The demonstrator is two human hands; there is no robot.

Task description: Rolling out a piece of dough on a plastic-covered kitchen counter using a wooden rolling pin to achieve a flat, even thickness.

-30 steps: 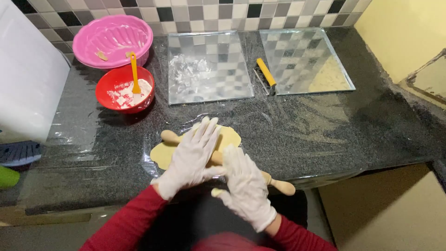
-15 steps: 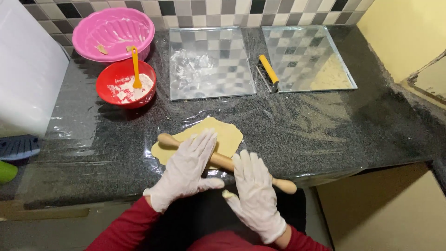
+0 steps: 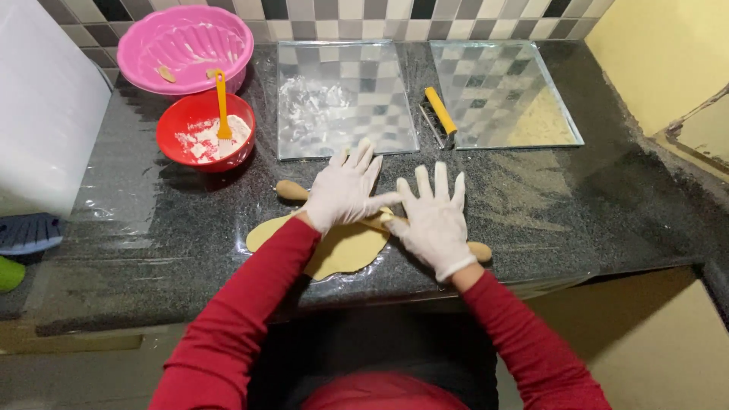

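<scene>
A wooden rolling pin [image 3: 292, 190] is pressed under the flat, spread fingers of the left hand [image 3: 343, 190] and right hand [image 3: 433, 220] — over flattened yellow dough [image 3: 342, 250]; a red flour bowl [image 3: 203, 140] is set well left of it.

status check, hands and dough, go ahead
Left hand and right hand flat, open on rolling pin. Pin across dough sheet on plastic wrap. Nothing in the way.
</scene>
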